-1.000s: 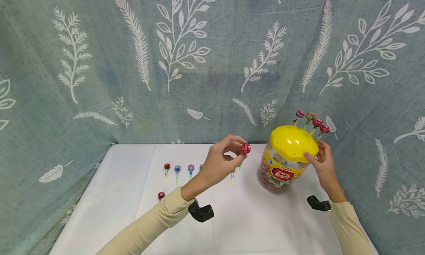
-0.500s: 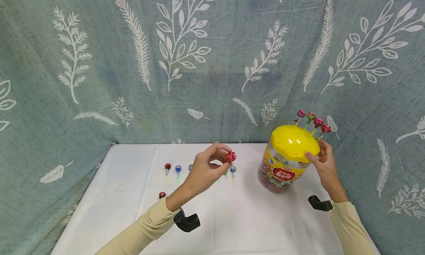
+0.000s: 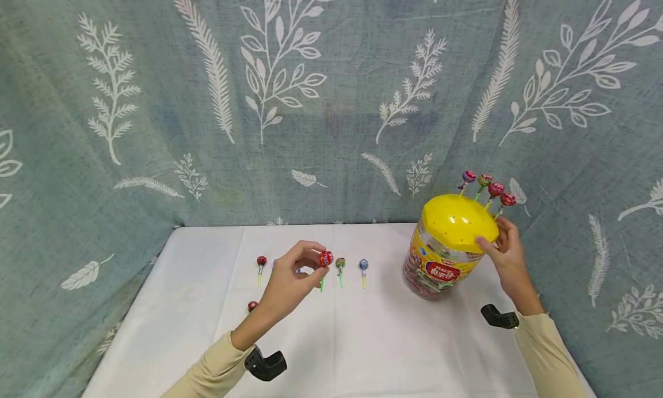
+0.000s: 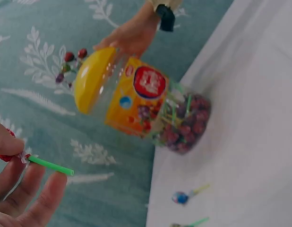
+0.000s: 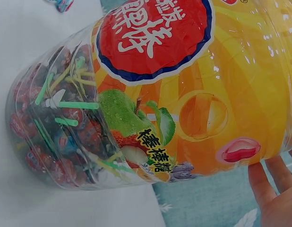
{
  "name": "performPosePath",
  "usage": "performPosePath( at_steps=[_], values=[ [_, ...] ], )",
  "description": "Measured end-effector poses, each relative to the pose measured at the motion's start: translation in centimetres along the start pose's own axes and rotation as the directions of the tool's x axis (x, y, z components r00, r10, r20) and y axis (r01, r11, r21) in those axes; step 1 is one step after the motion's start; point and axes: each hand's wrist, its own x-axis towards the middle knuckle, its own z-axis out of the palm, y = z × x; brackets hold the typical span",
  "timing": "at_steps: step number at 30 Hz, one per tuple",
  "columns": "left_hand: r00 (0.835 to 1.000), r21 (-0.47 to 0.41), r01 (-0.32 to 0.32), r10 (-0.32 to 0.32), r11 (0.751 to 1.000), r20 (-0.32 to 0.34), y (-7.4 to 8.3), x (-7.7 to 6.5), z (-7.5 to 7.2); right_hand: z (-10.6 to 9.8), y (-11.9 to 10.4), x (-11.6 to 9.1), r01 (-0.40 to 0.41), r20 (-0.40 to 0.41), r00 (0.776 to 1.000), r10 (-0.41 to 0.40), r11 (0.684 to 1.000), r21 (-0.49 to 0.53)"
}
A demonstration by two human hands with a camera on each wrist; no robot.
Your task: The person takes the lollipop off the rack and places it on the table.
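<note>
My left hand [image 3: 290, 283] pinches a red-wrapped lollipop [image 3: 326, 258] by its candy head, above the white table. Its green stick [image 4: 51, 165] shows in the left wrist view, pointing away from the thumb. At the right, my right hand [image 3: 510, 266] grips the upper side of a clear jar [image 3: 440, 271] full of lollipops. The thumb lies on the edge of its yellow domed lid [image 3: 456, 219], with the other fingers mostly hidden behind. Several lollipops [image 3: 495, 190] stand upright in small holes along the lid's far right side.
On the white table [image 3: 383, 340] lie a dark red lollipop [image 3: 261, 261], a green one [image 3: 340, 263] and a blue one [image 3: 364, 264] in a row. Another red one [image 3: 252, 306] lies nearer. My left hand partly covers the row. A patterned curtain [image 3: 331, 127] stands behind.
My left hand has moved left and down with the red lollipop, away from the jar and over the row, uncovering the green and blue lollipops. The right hand and jar stay almost still.
</note>
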Motion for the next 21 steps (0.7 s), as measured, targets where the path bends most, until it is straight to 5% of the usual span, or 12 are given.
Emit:
performPosePath(
  at_steps=[15,21],
  values=[
    [0.977,0.031,0.2,-0.197,0.979,-0.086,-4.1,-2.8,-3.7,-0.1,0.2,-0.3,0.013,-0.001,1.0,-0.013,0.997,0.082],
    [0.968,0.074,0.218,-0.207,0.973,-0.14,-7.7,-3.7,-4.5,0.1,0.0,-0.2,0.02,0.008,1.0,-0.021,0.996,0.088]
  ],
)
